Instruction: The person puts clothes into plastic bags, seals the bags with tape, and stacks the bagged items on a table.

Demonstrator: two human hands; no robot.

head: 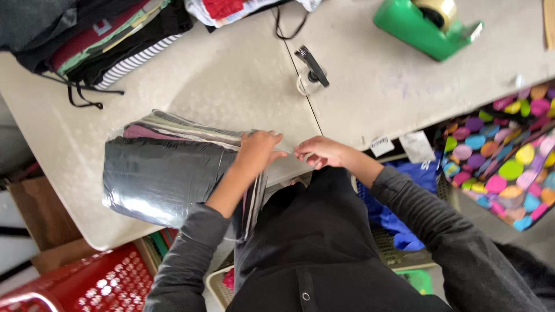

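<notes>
Two hands: both at the open end of a clear plastic bag [167,173] packed with folded clothes, at the near table edge.
Left hand [257,151]: fingers curled, pressing on the bag's opening; grips the plastic edge and top of the stack.
Right hand [321,151]: fingers pinched together on the thin flap of plastic just right of the left hand; hands near, not touching.
Bag: lies flat on the table [231,81], dark grey garment on top, striped and pink layers showing at the far side; opening end overhangs the table edge toward the person.
Far left: pile of folded clothes [98,40], striped piece, black drawstrings hanging.
Far right: green tape dispenser [425,26], well apart from the bag.
Middle: small black-and-white clip-like item [311,72], kind unclear.
Right: polka-dot bag [503,156] below table edge.
Below left: red plastic basket [87,283].
</notes>
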